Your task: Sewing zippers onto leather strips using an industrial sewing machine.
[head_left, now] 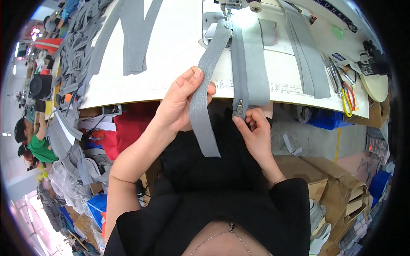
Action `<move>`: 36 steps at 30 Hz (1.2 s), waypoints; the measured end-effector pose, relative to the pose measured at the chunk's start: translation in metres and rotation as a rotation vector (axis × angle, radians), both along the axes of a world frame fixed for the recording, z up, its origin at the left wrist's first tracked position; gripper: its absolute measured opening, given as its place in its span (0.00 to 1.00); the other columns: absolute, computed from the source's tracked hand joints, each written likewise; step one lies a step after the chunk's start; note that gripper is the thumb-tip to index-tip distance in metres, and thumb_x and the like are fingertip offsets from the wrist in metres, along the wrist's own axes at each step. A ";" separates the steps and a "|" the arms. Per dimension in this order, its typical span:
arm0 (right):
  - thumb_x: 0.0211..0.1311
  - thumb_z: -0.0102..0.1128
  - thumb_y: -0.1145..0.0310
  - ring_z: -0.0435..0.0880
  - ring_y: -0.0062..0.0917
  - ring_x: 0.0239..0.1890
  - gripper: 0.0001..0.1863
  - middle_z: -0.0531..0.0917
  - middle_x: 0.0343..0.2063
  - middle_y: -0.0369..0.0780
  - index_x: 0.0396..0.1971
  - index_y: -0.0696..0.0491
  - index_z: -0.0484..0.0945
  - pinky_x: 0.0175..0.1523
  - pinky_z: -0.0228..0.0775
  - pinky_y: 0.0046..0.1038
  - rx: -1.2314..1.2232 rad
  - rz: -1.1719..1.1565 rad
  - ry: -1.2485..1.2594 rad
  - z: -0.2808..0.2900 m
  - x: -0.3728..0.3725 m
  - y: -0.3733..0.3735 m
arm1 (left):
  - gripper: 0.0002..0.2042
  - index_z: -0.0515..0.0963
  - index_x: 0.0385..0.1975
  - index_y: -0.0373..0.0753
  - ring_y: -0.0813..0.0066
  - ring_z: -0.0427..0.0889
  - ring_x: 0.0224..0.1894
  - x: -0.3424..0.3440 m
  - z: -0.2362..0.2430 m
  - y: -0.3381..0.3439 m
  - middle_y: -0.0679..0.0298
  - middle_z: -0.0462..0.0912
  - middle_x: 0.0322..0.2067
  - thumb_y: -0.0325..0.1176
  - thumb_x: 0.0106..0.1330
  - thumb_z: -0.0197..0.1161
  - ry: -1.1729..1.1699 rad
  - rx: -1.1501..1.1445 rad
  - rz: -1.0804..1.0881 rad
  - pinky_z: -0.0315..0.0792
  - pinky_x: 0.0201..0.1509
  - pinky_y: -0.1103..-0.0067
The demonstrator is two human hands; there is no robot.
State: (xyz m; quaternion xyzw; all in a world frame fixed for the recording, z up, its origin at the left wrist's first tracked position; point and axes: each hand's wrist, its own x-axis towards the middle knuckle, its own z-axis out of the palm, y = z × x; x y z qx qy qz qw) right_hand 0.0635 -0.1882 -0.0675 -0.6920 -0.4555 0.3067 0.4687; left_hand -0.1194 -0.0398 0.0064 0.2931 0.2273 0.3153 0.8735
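My left hand (183, 96) is closed around a long grey fabric strip (204, 123), thumb on top. The strip's lower end hangs past the table edge, and its upper end reaches the presser foot of the sewing machine (232, 5). My right hand (255, 128) pinches the near end of a grey zipper (240, 64) beside its metal slider, just off the table edge. The zipper runs straight up to the machine's needle area, which is brightly lit. Right of it, a wider grey fabric piece (256, 68) lies along the zipper.
On the white table (171, 81) lie grey strips (136, 38) at left and more strips (305, 55) at right. A heap of strips (81, 47) covers the left side. Yellow-handled scissors (347, 102) and metal tools lie at the right edge. Cardboard boxes (316, 170) stand below.
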 end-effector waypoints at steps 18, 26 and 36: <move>0.70 0.68 0.69 0.69 0.16 0.32 0.12 0.71 0.31 0.34 0.31 0.59 0.75 0.37 0.64 0.20 0.068 0.126 0.154 0.043 -0.014 -0.017 | 0.20 0.77 0.55 0.33 0.80 0.82 0.31 -0.021 -0.083 -0.051 0.60 0.85 0.41 0.29 0.66 0.73 0.033 -0.009 -0.168 0.78 0.34 0.83; 0.74 0.64 0.66 0.70 0.12 0.27 0.11 0.77 0.22 0.32 0.36 0.60 0.79 0.33 0.65 0.21 -0.124 0.046 0.333 0.021 -0.017 -0.024 | 0.12 0.84 0.46 0.33 0.86 0.82 0.36 0.007 -0.078 -0.051 0.68 0.86 0.34 0.33 0.69 0.71 0.499 0.418 -0.192 0.79 0.42 0.80; 0.75 0.63 0.64 0.68 0.11 0.26 0.13 0.74 0.21 0.30 0.32 0.58 0.77 0.31 0.63 0.20 -0.157 0.118 0.322 0.027 -0.023 -0.059 | 0.14 0.81 0.54 0.32 0.78 0.87 0.41 0.009 -0.087 -0.064 0.63 0.89 0.41 0.32 0.74 0.66 0.436 0.417 -0.148 0.81 0.49 0.78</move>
